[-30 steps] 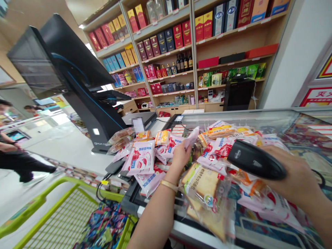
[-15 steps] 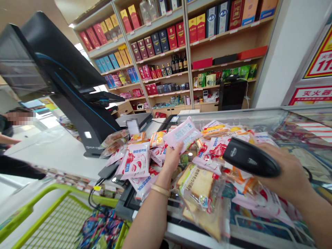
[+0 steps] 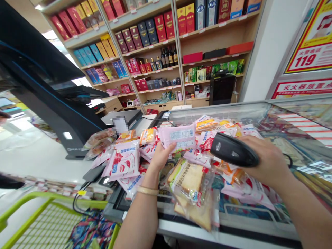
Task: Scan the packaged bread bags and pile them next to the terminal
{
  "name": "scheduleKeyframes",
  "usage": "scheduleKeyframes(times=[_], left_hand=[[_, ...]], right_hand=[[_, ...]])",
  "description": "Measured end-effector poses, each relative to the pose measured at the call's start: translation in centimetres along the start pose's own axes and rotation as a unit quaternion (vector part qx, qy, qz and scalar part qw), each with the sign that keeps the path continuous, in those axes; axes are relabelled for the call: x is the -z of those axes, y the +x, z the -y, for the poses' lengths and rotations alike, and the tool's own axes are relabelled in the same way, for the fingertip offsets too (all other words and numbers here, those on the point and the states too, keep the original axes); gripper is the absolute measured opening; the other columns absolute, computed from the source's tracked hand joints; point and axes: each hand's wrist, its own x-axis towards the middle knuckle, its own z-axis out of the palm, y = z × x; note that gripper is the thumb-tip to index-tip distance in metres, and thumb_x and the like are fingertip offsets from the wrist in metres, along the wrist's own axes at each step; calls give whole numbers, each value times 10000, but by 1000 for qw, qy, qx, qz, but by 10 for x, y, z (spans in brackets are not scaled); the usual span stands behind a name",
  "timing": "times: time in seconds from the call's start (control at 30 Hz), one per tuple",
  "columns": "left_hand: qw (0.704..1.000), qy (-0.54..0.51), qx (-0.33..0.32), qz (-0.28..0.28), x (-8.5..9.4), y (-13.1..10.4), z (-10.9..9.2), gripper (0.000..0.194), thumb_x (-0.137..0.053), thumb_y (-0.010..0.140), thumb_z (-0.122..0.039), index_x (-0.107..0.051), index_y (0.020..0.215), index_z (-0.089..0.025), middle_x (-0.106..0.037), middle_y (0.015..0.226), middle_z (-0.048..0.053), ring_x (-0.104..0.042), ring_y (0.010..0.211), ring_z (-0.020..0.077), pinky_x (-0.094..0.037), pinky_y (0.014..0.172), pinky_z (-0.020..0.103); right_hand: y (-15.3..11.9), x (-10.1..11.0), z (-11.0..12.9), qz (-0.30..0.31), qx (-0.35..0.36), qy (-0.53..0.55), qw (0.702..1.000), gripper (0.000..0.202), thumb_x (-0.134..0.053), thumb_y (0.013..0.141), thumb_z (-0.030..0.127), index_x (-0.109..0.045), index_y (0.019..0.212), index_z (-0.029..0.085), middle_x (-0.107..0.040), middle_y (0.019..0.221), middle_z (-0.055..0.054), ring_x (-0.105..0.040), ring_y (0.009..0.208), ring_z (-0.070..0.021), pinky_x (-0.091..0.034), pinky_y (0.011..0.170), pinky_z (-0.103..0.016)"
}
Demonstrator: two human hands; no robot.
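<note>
My left hand point(image 3: 161, 155) grips a pink snack packet point(image 3: 178, 136) by its lower left corner, with the printed label facing up. In my right hand point(image 3: 267, 159) is a black barcode scanner point(image 3: 233, 150), its head pointing left toward that packet. Around both hands lies a heap of packaged food: more pink packets point(image 3: 125, 159), orange-and-white packets point(image 3: 148, 136) and clear bags of sliced bread point(image 3: 190, 180). The bread bags lie just in front of the heap, between my forearms. My right fingers are partly hidden behind the scanner.
A glass-topped case point(image 3: 259, 221) bears the heap. At left stands a black checkout terminal point(image 3: 52, 103) on a white counter point(image 3: 52, 159). A green shopping cart point(image 3: 38, 221) holding dark colourful packages is at lower left. Shelves point(image 3: 155, 48) of boxes and bottles line the back.
The pink packet in my left hand has levelled out, its label turned more squarely to view. The scanner stays in my right hand. The whole view has shifted, carrying the scene leftward.
</note>
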Motion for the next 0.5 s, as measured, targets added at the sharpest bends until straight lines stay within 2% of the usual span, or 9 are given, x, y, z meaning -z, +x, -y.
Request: scheduleKeyframes(times=[0.4,0.47,0.5], left_hand=[[1000,0,-15,-2,-2,0,1,613,-869,698,-564,-769,1135,-147,-811,1137,170,-749,1112,363,-597,995,506],[998,22,-39,-35,-2,1,2,567,-821,759,-555,-759,1146,-145,-800,1169,168,-745,1109,349,-589,1005,496],[995,49,-58,-71,0,3,2,529,-789,797,-538,-752,1149,-146,-794,1176,165,-740,1109,341,-582,1013,491]], right_hand=[[6,4,3,-6,12,-4,1000,203,-579,827,231,-681,1003,231,-764,949,-78,-743,814,-244,-571,677,-338],[5,4,1,-17,18,-11,1000,230,-589,822,257,-687,1028,235,-762,937,-70,-739,819,-241,-577,691,-336],[4,4,0,-21,20,-14,999,244,-596,822,275,-689,1046,241,-761,935,-63,-738,822,-239,-580,700,-336]])
